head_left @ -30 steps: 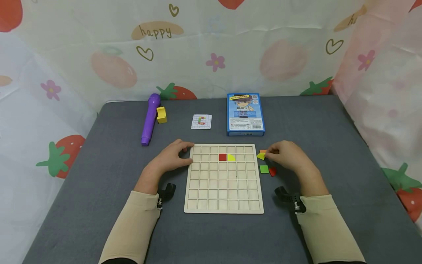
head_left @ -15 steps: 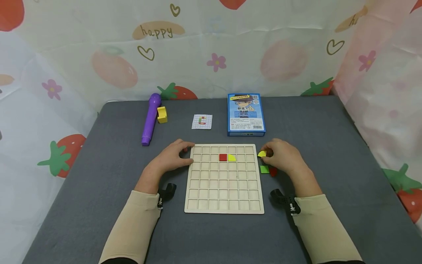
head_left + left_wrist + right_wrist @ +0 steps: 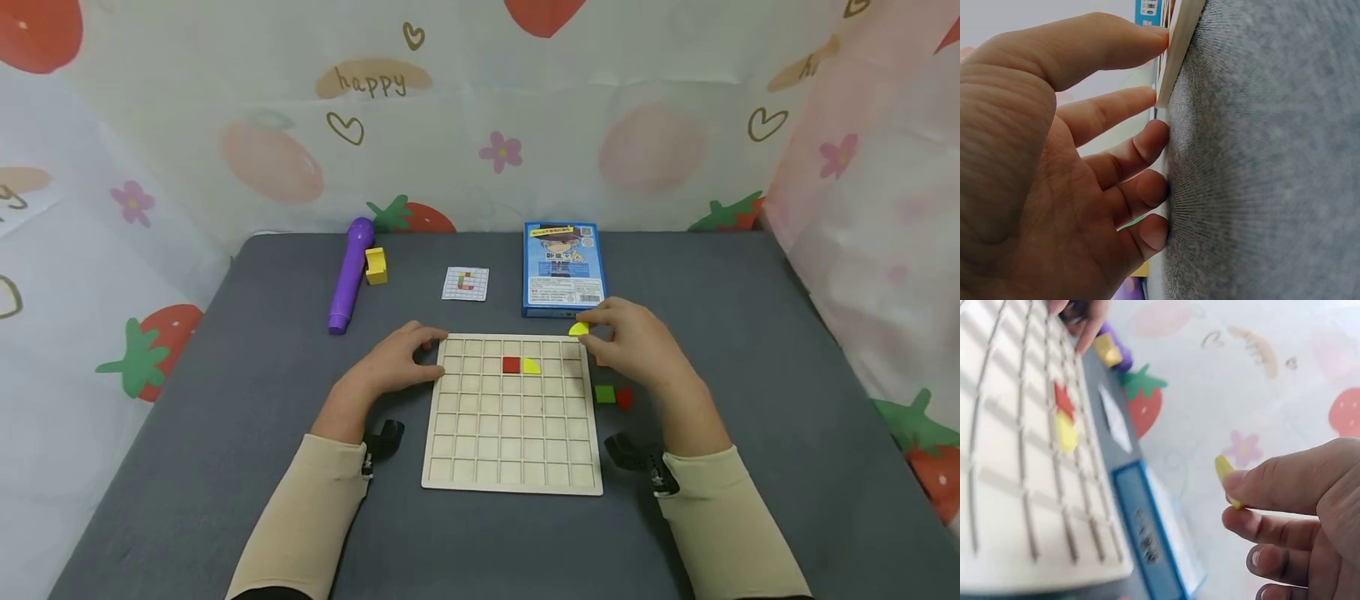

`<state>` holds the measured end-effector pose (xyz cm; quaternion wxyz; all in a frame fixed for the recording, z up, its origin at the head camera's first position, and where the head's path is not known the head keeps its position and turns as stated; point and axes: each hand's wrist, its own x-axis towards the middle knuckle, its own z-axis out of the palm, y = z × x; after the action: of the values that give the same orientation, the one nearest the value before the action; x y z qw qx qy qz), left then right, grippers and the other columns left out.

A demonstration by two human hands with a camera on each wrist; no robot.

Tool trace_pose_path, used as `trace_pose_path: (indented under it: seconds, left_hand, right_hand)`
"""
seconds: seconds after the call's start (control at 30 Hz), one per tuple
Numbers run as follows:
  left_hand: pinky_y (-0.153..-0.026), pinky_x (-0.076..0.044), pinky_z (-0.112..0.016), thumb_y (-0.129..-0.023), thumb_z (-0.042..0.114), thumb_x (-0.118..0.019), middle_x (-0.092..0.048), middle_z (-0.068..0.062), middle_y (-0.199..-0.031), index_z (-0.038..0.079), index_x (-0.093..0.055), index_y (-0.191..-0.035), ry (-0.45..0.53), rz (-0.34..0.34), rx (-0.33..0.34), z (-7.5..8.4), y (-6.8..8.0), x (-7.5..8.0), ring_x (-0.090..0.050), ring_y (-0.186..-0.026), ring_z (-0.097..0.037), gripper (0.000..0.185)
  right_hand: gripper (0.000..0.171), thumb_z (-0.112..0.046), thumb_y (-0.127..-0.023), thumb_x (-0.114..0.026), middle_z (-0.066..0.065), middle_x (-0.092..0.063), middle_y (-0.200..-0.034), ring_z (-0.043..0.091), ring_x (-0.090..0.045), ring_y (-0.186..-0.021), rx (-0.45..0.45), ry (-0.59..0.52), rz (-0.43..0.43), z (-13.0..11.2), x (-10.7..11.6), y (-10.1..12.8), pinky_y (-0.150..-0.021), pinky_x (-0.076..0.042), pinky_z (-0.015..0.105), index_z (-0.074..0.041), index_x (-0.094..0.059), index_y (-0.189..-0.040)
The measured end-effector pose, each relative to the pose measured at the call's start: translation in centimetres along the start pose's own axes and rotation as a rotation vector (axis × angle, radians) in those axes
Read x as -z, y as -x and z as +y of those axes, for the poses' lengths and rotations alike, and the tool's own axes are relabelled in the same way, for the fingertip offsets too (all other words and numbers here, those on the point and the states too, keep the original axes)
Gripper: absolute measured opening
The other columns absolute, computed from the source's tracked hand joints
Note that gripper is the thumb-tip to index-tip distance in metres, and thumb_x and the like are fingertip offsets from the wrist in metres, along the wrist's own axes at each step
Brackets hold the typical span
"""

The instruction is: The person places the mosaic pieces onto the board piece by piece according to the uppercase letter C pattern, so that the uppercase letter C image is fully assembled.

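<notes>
A wooden grid board (image 3: 512, 475) lies flat on the grey table, seen close up as the grid board (image 3: 1004, 487) in the right wrist view. Two cells near its top hold a red square (image 3: 511, 364) and a yellow quarter-round piece (image 3: 531, 366). My right hand (image 3: 628, 343) pinches a second yellow quarter-round piece (image 3: 578, 329) (image 3: 1225, 476) above the board's top right corner. My left hand (image 3: 396, 364) rests on the table with straight fingers touching the board's left edge (image 3: 1175, 53). A green square (image 3: 604, 394) and a red piece (image 3: 624, 398) lie beside the board's right side.
A blue box (image 3: 562, 267) lies behind the board, with a small pattern card (image 3: 466, 283) to its left. Farther left sit a purple toy microphone (image 3: 349, 273) and a yellow block (image 3: 376, 265). A printed fruit curtain encloses the table.
My right hand has lifted the yellow quarter-round piece off the table and carried it up and left to the board's top right corner. The left hand has stayed put.
</notes>
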<state>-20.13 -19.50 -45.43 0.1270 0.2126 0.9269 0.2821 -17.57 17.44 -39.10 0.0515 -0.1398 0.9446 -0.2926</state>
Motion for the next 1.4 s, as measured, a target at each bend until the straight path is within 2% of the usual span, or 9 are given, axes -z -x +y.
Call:
trace_pose_path:
  seconds: [0.1, 0.3, 0.4, 0.57, 0.73, 0.83, 1.03, 1.17, 1.4]
  left_hand:
    - [-0.086, -0.041, -0.044, -0.093, 0.027, -0.074, -0.052, -0.011, -0.11, 0.008, -0.057, -0.146, -0.001, -0.006, 0.004, -0.2, -0.1, -0.1, -0.05, -0.097, -0.027, 0.059]
    - [-0.085, -0.041, -0.044, -0.092, 0.026, -0.075, -0.052, -0.012, -0.109, 0.006, -0.058, -0.144, 0.013, -0.001, -0.001, 0.1, 0.1, 0.0, -0.05, -0.095, -0.027, 0.058]
    - [-0.085, -0.041, -0.044, -0.092, 0.026, -0.075, -0.053, -0.012, -0.109, 0.006, -0.058, -0.144, 0.013, 0.001, 0.002, 0.3, 0.2, 0.1, -0.05, -0.095, -0.028, 0.058]
    - [-0.086, -0.041, -0.044, -0.093, 0.027, -0.075, -0.053, -0.011, -0.11, 0.009, -0.058, -0.145, 0.003, -0.002, 0.025, 0.3, 0.1, -0.1, -0.05, -0.096, -0.027, 0.058]
    - [-0.086, -0.041, -0.043, -0.093, 0.027, -0.074, -0.052, -0.01, -0.11, 0.009, -0.058, -0.145, 0.0, -0.003, 0.025, 0.2, 0.0, -0.1, -0.05, -0.097, -0.027, 0.058]
    - [-0.086, -0.041, -0.043, -0.092, 0.027, -0.074, -0.052, -0.01, -0.11, 0.009, -0.058, -0.145, 0.002, 0.0, 0.021, 0.3, 0.0, 0.0, -0.05, -0.098, -0.027, 0.058]
    - [-0.086, -0.041, -0.043, -0.092, 0.027, -0.075, -0.053, -0.01, -0.111, 0.009, -0.058, -0.145, 0.008, 0.0, 0.029, 0.4, 0.1, 0.0, -0.051, -0.097, -0.027, 0.058]
    - [-0.085, -0.041, -0.042, -0.092, 0.027, -0.075, -0.053, -0.011, -0.11, 0.009, -0.058, -0.144, 0.006, 0.003, 0.025, 0.5, 0.0, 0.0, -0.051, -0.097, -0.027, 0.058]
    - [-0.084, -0.042, -0.043, -0.092, 0.026, -0.075, -0.053, -0.011, -0.109, 0.007, -0.059, -0.143, -0.002, 0.008, 0.016, 0.5, 0.1, 0.0, -0.051, -0.095, -0.027, 0.057]
  right_hand:
    - [0.038, -0.017, -0.098, -0.071, 0.015, -0.064, -0.122, 0.02, -0.059, -0.069, 0.039, -0.034, 0.003, -1.4, -0.1, -0.3, -0.064, -0.05, 0.038, -0.002, -0.069, -0.132]
    - [0.03, -0.019, -0.096, -0.075, 0.008, -0.065, -0.12, 0.024, -0.057, -0.086, 0.119, -0.105, 0.018, -4.0, -1.3, -1.2, -0.075, -0.049, 0.041, -0.008, -0.075, -0.123]
    - [0.027, -0.02, -0.095, -0.077, 0.007, -0.061, -0.118, 0.025, -0.057, -0.089, 0.13, -0.142, 0.006, -5.1, -2.6, -1.6, -0.076, -0.049, 0.041, -0.01, -0.076, -0.12]
    - [0.027, -0.021, -0.093, -0.079, 0.005, -0.059, -0.104, 0.022, -0.054, -0.09, 0.081, -0.103, -0.054, -6.4, -5.7, -2.3, -0.074, -0.046, 0.038, -0.013, -0.078, -0.119]
    - [0.027, -0.02, -0.091, -0.08, 0.003, -0.058, -0.091, 0.019, -0.052, -0.078, 0.023, -0.004, -0.102, -6.8, -8.7, -3.0, -0.063, -0.042, 0.033, -0.013, -0.079, -0.118]
    - [0.027, -0.018, -0.091, -0.08, 0.003, -0.059, -0.089, 0.018, -0.052, -0.076, 0.016, 0.041, -0.105, -6.6, -9.7, -3.1, -0.06, -0.042, 0.031, -0.012, -0.08, -0.117]
    - [0.028, -0.019, -0.09, -0.08, 0.005, -0.062, -0.097, 0.017, -0.055, -0.077, 0.025, 0.083, -0.091, -6.5, -10.3, -3.0, -0.062, -0.045, 0.032, -0.011, -0.079, -0.117]
    - [0.028, -0.021, -0.089, -0.081, 0.004, -0.061, -0.095, 0.017, -0.056, -0.074, 0.022, 0.101, -0.064, -6.4, -10.2, -3.0, -0.059, -0.046, 0.032, -0.012, -0.08, -0.116]
    - [0.013, -0.021, -0.093, -0.077, -0.001, -0.063, -0.092, 0.014, -0.059, -0.077, 0.018, 0.1, -0.021, -6.4, -10.3, -2.8, -0.059, -0.046, 0.031, -0.018, -0.084, -0.103]
